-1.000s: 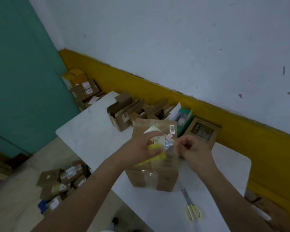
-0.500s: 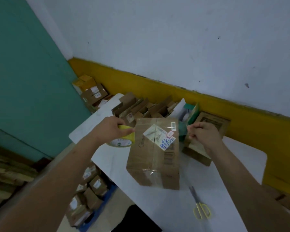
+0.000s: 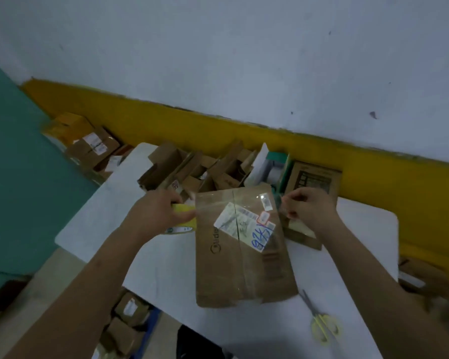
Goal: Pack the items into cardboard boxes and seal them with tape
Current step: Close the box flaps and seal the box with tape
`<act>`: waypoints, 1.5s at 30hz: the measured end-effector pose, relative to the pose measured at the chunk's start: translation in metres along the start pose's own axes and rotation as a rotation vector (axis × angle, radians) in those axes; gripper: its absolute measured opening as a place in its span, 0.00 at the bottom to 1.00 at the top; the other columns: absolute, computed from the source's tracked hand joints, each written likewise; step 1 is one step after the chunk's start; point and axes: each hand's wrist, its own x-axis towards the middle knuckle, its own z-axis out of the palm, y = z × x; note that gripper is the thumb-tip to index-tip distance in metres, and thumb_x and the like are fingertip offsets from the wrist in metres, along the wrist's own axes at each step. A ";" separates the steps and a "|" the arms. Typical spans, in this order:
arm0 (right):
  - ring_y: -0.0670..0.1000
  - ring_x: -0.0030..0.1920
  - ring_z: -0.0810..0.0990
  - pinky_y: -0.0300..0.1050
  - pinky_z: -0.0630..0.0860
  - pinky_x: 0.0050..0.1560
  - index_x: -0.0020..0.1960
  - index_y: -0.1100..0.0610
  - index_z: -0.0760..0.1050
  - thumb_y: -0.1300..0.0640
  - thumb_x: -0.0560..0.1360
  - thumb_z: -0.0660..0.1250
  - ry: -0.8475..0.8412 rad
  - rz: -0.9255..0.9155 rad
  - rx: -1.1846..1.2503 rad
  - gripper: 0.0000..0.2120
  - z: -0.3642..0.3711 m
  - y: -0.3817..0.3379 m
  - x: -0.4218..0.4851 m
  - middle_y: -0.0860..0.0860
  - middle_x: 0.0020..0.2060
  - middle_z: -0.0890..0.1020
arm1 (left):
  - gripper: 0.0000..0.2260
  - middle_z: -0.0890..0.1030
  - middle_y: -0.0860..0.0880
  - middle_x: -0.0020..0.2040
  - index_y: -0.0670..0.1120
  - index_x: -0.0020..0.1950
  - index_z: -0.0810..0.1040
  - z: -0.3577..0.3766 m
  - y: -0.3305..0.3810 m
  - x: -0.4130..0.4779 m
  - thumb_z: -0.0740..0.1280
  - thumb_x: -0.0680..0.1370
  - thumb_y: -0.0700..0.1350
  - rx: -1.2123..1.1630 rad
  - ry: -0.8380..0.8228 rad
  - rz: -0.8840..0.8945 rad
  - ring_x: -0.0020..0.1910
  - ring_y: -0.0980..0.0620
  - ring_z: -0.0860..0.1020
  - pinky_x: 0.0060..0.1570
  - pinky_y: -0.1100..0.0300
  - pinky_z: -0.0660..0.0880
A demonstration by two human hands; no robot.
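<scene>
A closed cardboard box point(image 3: 244, 257) with a white shipping label point(image 3: 244, 224) on top stands in the middle of the white table point(image 3: 163, 275). My left hand point(image 3: 151, 213) grips a yellow tape roll point(image 3: 184, 216) at the box's upper left edge. My right hand point(image 3: 309, 207) pinches the free end of the clear tape point(image 3: 283, 204) at the box's upper right corner. The strip stretches between both hands across the far part of the box top.
Yellow-handled scissors point(image 3: 322, 322) lie on the table at the front right. Several open cardboard boxes point(image 3: 192, 169) crowd the table's far edge, with a flat brown box point(image 3: 314, 177) at the right. More boxes point(image 3: 94, 143) are stacked beyond the table and on the floor point(image 3: 130, 317).
My hands moved apart from over the box, the left with the roll to the left and the right with the tape end to the right, drawing the strip out across the top.
</scene>
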 end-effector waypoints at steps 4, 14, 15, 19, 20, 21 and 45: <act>0.51 0.32 0.81 0.49 0.79 0.38 0.31 0.51 0.78 0.57 0.71 0.76 0.042 0.042 -0.140 0.12 0.023 0.009 -0.003 0.47 0.27 0.81 | 0.20 0.77 0.49 0.31 0.50 0.34 0.78 0.021 -0.023 0.027 0.71 0.70 0.67 0.075 -0.059 0.072 0.32 0.56 0.75 0.31 0.59 0.70; 0.45 0.36 0.81 0.32 0.73 0.33 0.40 0.57 0.81 0.58 0.74 0.73 0.173 0.076 -0.358 0.04 0.039 0.008 -0.014 0.50 0.36 0.83 | 0.24 0.68 0.50 0.28 0.49 0.29 0.70 0.047 -0.026 0.044 0.72 0.70 0.67 0.021 -0.234 0.067 0.28 0.55 0.69 0.27 0.59 0.58; 0.45 0.37 0.81 0.33 0.73 0.34 0.40 0.56 0.81 0.58 0.73 0.73 0.175 0.079 -0.385 0.04 0.037 0.008 -0.014 0.48 0.36 0.83 | 0.25 0.66 0.50 0.27 0.49 0.29 0.67 0.048 -0.024 0.040 0.72 0.70 0.67 0.011 -0.237 0.058 0.28 0.55 0.68 0.27 0.58 0.57; 0.44 0.38 0.80 0.35 0.72 0.36 0.39 0.52 0.80 0.56 0.73 0.72 0.180 0.112 -0.468 0.05 0.035 0.012 -0.014 0.47 0.37 0.82 | 0.26 0.73 0.43 0.34 0.50 0.31 0.67 0.046 -0.020 0.028 0.71 0.69 0.69 -0.024 -0.267 0.006 0.35 0.48 0.77 0.35 0.55 0.73; 0.43 0.38 0.79 0.32 0.71 0.34 0.40 0.53 0.80 0.57 0.74 0.72 0.181 0.110 -0.467 0.05 0.036 0.013 -0.013 0.48 0.37 0.82 | 0.25 0.75 0.44 0.38 0.49 0.32 0.68 0.046 -0.019 0.027 0.70 0.69 0.69 -0.030 -0.265 -0.002 0.40 0.46 0.79 0.40 0.53 0.76; 0.42 0.37 0.78 0.28 0.69 0.33 0.41 0.55 0.81 0.57 0.74 0.72 0.184 0.099 -0.464 0.04 0.037 0.013 -0.012 0.49 0.38 0.82 | 0.26 0.75 0.44 0.39 0.49 0.32 0.67 0.046 -0.019 0.026 0.70 0.70 0.69 -0.027 -0.262 -0.005 0.43 0.45 0.80 0.42 0.52 0.76; 0.52 0.41 0.82 0.47 0.80 0.43 0.35 0.52 0.79 0.62 0.72 0.72 0.220 0.206 -0.292 0.09 0.024 0.021 -0.009 0.49 0.34 0.82 | 0.26 0.69 0.50 0.29 0.50 0.29 0.66 0.060 -0.048 0.033 0.64 0.75 0.68 0.074 -0.287 0.227 0.30 0.58 0.69 0.28 0.59 0.59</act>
